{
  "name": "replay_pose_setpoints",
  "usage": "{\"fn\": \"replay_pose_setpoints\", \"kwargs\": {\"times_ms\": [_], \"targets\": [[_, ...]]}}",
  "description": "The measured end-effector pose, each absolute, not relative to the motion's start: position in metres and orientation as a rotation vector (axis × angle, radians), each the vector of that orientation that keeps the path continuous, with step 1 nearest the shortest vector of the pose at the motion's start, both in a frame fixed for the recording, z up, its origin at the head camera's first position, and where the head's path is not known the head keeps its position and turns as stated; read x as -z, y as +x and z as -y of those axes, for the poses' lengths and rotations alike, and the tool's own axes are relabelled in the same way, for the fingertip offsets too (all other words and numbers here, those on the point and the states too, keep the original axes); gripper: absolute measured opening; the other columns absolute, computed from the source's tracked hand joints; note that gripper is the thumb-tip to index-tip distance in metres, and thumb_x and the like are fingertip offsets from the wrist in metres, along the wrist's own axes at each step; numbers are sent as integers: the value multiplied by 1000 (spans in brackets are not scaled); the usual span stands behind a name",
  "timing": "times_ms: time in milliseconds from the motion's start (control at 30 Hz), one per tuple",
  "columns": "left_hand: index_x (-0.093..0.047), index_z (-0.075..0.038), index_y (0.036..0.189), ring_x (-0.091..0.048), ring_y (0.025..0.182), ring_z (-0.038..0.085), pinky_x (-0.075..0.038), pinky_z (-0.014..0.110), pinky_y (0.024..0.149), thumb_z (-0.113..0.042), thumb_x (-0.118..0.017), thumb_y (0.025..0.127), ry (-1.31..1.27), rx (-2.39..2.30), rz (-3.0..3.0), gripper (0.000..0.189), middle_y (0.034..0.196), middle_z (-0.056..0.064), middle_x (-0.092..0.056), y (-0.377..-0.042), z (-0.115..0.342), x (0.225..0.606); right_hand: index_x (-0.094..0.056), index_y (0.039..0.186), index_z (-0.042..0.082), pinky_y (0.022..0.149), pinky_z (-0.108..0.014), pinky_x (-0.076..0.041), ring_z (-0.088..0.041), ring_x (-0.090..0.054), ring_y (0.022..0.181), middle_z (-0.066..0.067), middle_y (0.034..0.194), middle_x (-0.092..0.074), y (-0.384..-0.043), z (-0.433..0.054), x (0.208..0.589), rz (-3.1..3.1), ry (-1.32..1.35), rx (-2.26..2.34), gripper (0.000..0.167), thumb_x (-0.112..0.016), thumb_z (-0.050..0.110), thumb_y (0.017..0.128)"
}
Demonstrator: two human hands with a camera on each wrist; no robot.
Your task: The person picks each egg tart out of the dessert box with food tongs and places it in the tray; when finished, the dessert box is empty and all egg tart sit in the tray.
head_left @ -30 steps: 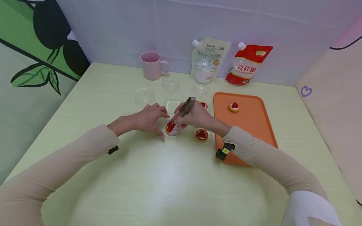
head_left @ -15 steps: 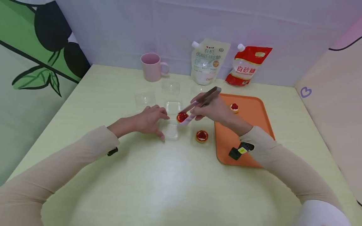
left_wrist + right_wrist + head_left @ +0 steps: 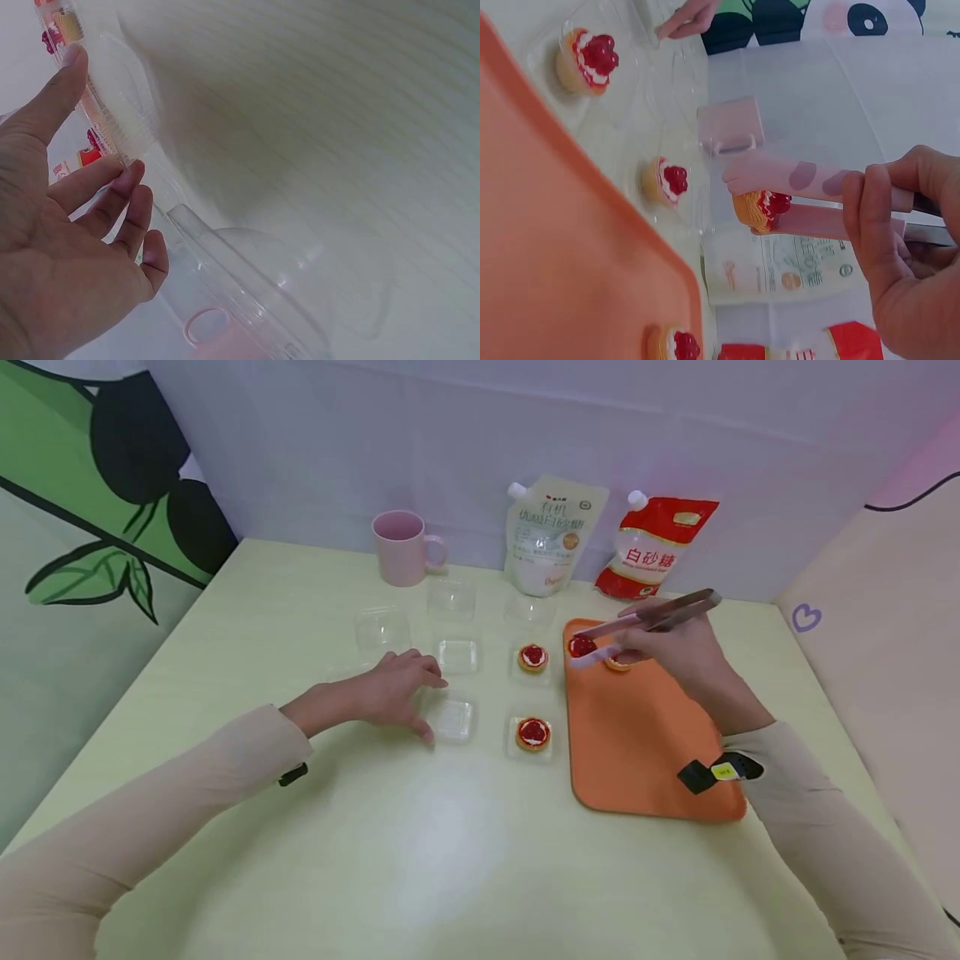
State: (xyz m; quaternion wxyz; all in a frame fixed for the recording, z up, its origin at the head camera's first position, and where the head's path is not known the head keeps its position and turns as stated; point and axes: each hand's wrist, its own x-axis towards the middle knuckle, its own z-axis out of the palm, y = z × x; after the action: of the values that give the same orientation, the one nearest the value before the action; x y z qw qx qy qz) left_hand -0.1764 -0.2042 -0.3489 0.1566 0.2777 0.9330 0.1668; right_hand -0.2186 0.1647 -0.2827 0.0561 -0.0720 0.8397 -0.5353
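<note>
My right hand (image 3: 686, 647) grips a pair of tongs (image 3: 693, 607) with metal handles and pink paw-like ends. Between those ends sits a small red-topped tart (image 3: 754, 211), held above the far left corner of the orange tray (image 3: 630, 760). Another tart (image 3: 619, 662) lies on the tray, partly covered by the right hand. My left hand (image 3: 397, 692) is spread beside a clear plastic box (image 3: 454, 720), thumb and fingers apart, fingertips right at its edge in the left wrist view. Two more tarts, a nearer one (image 3: 533, 734) and a farther one (image 3: 533, 657), sit in clear boxes.
More clear boxes stand behind and left, one beyond the left hand (image 3: 383, 631) and one farther back (image 3: 452, 600). A pink mug (image 3: 401, 550), a pale sugar pouch (image 3: 553, 539) and a red sugar pouch (image 3: 651, 552) line the back wall.
The right hand has carried the tart in the tongs up out of the clear box by the left hand and rightward over the tray. The left hand has stayed nearly in place.
</note>
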Motion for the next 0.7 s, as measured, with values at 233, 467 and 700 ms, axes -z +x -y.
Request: {"fn": "replay_pose_setpoints", "kwargs": {"times_ms": [233,467,700], "targets": [[-64,0,131,-47,119,30,-34,43,89,-35,-92,68,792,-471,-2673,77,126,12,-59,-174,204,348,-60,114,7,62,-25,-58,-4,-73,74,9,91,-70,-230,-211,293,-2566,-185,1799,29,-72,2,89],[-64,1,130,-48,118,31,-34,44,89,-35,-92,69,816,-482,-2671,76,126,13,-58,-174,206,349,-66,102,15,57,-23,-57,-8,-74,66,8,82,-74,-240,-245,307,-2482,-61,1945,22,-74,1,87],[-64,0,129,-48,117,31,-34,43,88,-37,-91,69,827,-472,-2681,76,126,13,-59,-174,206,350,-64,98,10,60,-22,-57,-8,-72,62,8,77,-72,-249,-258,322,-2446,83,1894,15,-74,7,88]]}}
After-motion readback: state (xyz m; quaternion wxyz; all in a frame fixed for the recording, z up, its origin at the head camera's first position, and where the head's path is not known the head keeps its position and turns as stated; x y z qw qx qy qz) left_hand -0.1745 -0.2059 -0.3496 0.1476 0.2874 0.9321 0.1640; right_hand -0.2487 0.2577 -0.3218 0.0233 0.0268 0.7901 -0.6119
